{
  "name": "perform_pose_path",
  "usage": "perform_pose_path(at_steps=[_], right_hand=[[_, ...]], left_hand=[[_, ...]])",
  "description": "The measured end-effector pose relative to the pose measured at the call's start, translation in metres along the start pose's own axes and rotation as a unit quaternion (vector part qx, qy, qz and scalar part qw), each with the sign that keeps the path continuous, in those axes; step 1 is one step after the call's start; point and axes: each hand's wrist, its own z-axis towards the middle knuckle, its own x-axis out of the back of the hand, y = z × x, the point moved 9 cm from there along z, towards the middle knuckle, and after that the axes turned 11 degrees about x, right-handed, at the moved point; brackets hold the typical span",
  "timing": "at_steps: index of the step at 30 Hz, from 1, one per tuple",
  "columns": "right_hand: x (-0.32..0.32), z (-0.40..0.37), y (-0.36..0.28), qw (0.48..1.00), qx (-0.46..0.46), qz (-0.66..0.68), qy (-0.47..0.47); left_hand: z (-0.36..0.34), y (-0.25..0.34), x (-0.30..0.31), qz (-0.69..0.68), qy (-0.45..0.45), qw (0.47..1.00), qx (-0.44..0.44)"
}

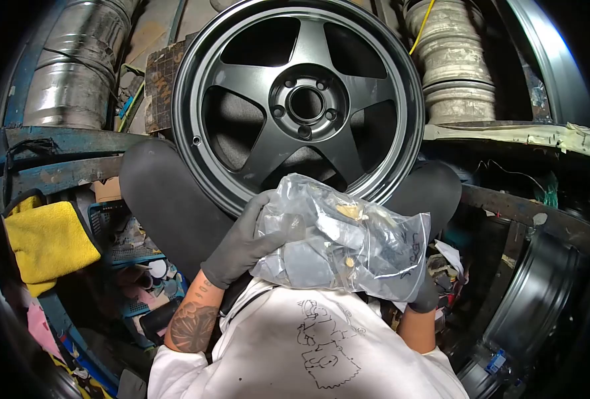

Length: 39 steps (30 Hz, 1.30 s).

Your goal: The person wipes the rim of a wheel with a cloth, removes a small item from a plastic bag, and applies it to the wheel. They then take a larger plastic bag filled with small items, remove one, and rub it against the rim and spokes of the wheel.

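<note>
A dark grey five-spoke alloy wheel (298,100) stands upright against my knees, its face toward me. In front of it I hold a clear plastic bag (348,243) with small parts inside. My left hand (245,246), in a grey glove, grips the bag's left side. My right hand (426,296), also gloved, holds the bag from below at its right corner and is mostly hidden behind it.
A yellow cloth (45,243) lies at the left over a blue rack (55,143). Bare metal rims (454,66) are stacked at the upper right, another dark rim (534,299) leans at the lower right. Clutter fills the floor at the lower left.
</note>
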Motion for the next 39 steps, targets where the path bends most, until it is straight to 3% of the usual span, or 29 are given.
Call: perform_pose_path(at_steps=[1,2,4,6,9,13,14,15,17,22,28,37,39], right_hand=[[0.001,-0.006,-0.007,0.996,-0.001,-0.089,0.022],[-0.003,-0.009,-0.020,0.964,0.050,-0.263,-0.011],[-0.030,-0.016,-0.053,0.852,0.216,-0.476,-0.025],[-0.037,-0.021,-0.061,0.804,0.251,-0.540,-0.008],[-0.024,-0.028,-0.060,0.792,0.252,-0.554,0.046],[-0.033,-0.022,-0.065,0.876,0.249,-0.406,0.072],[-0.018,-0.019,-0.050,0.953,0.202,-0.205,0.090],[-0.008,-0.020,-0.035,0.984,0.142,0.003,0.106],[-0.009,-0.034,-0.020,0.990,0.018,0.114,0.082],[-0.009,-0.024,-0.005,0.989,0.015,0.135,0.052],[-0.009,-0.002,0.003,0.989,0.024,0.142,0.029],[-0.016,0.015,0.015,0.988,0.017,0.154,0.007],[-0.015,0.013,0.017,0.988,0.014,0.156,0.005]], left_hand=[[0.000,0.001,0.000,0.013,0.002,1.000,-0.006],[0.001,0.001,0.000,0.026,0.002,1.000,-0.011],[0.006,-0.003,0.000,0.042,-0.001,0.999,-0.020],[0.011,-0.009,0.001,0.048,-0.006,0.998,-0.027],[0.009,-0.008,-0.005,0.010,-0.012,1.000,-0.015],[0.005,-0.006,-0.014,-0.004,-0.045,0.999,-0.005],[0.007,-0.008,-0.012,0.017,-0.043,0.999,-0.013],[0.008,-0.009,-0.011,0.037,-0.042,0.998,-0.021],[0.007,-0.012,-0.009,0.034,-0.046,0.998,-0.022],[0.002,-0.002,-0.022,0.081,-0.081,0.992,-0.052],[0.001,0.003,-0.028,0.159,-0.050,0.978,-0.127],[-0.006,0.004,-0.029,0.174,-0.044,0.976,-0.123],[-0.009,0.011,-0.035,0.198,-0.047,0.966,-0.158]])
